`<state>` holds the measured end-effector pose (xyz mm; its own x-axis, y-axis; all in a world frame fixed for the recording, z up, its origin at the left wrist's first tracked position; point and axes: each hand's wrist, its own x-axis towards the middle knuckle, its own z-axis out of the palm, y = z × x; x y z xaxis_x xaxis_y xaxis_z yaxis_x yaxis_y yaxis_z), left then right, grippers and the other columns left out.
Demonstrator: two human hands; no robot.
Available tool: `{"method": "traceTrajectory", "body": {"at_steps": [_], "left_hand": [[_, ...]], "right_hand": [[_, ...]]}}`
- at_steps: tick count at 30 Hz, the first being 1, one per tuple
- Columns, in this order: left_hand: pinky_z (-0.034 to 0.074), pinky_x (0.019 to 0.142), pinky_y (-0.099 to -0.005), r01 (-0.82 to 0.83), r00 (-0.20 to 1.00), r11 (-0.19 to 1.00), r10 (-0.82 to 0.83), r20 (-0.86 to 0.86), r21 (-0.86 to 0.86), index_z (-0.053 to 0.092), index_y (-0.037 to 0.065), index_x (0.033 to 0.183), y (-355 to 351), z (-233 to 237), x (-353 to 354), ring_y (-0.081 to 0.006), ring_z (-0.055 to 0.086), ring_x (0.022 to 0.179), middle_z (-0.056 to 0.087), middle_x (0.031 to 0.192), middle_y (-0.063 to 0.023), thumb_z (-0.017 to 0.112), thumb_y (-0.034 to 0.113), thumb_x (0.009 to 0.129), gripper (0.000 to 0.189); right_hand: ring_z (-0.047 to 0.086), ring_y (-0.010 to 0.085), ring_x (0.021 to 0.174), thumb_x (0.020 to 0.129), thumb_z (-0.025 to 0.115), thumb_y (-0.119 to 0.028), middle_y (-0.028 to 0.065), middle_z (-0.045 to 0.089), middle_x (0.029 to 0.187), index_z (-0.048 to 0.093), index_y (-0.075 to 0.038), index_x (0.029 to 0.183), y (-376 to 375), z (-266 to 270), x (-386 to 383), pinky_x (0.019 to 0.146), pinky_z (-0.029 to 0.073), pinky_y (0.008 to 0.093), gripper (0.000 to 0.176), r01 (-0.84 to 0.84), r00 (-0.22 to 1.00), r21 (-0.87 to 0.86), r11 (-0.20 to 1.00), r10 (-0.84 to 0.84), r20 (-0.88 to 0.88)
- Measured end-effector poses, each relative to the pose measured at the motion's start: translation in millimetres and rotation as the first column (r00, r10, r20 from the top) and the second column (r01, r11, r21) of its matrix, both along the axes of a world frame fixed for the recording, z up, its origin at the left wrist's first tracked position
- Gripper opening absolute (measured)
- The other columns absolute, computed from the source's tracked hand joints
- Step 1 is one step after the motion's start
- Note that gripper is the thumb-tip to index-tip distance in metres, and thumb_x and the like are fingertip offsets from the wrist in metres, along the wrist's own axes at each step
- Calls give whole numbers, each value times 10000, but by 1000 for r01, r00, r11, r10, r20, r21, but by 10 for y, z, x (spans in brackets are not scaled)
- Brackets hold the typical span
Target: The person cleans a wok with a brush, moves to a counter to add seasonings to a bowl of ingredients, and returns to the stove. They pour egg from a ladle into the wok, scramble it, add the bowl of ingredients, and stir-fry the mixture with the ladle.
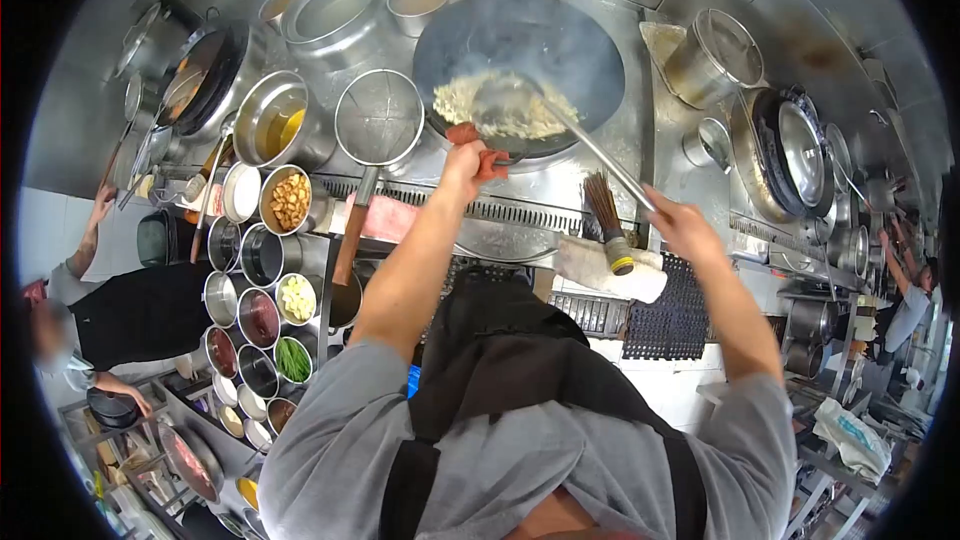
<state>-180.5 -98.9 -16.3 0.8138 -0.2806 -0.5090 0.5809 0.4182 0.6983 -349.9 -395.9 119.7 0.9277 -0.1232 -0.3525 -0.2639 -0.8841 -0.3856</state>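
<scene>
A large dark wok (590, 50) sits on the range with pale yellow, scrambled-looking food (462, 100) in it, steam rising. My left hand (462, 168) is closed around a reddish-orange cloth (490, 162) at the wok's near rim; the grip beneath the cloth is hidden. In my right hand (684, 227) is the long metal handle of a ladle (612, 166), its bowl resting amid the food, blurred by steam. Just left of the wok lies a round mesh strainer (380, 118) with a wooden handle. Below the ladle handle stands a bristle brush (604, 210).
A pot of oil (270, 120), a bowl of browned cubes (288, 202) and several ingredient tins, one with chopped greens (292, 360), are at left. A folded cloth (610, 270) lies on the front edge. A metal pot (713, 58) stands right. A co-worker (130, 310) is at far left.
</scene>
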Motion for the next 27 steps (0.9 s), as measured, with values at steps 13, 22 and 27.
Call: {"method": "traceTrajectory", "body": {"at_steps": [13, 22, 27], "left_hand": [[471, 454, -401, -25, 999, 999, 23, -47, -45, 539, 41, 900, 5, 399, 62, -240, 561, 594, 568, 717, -131, 424, -12, 786, 171], [511, 540, -425, 36, 999, 997, -37, -6, -63, 366, 158, 1237, 433, 847, -413, -246, 590, 731, 573, 928, -100, 425, 49, 823, 433], [527, 543, -483, 149, 984, 987, -155, -93, -66, 524, 66, 1057, 16, -63, 67, -272, 604, 634, 606, 836, -144, 431, 10, 791, 287]], "right_hand": [[629, 383, 772, 752, 585, -32, 236, 624, 823, 473, -68, 1307, 255, 186, -216, 699, 487, 471, 568, -96, 977, -99, 990, 113, 179], [613, 394, 741, 769, 563, -20, 224, 602, 822, 469, -76, 1315, 269, 524, -650, 674, 486, 466, 557, -124, 973, -49, 991, 131, 191], [611, 392, 761, 771, 556, -2, 214, 606, 812, 468, -81, 1318, 320, -141, -64, 679, 479, 465, 559, -76, 969, -282, 956, 138, 207]]}}
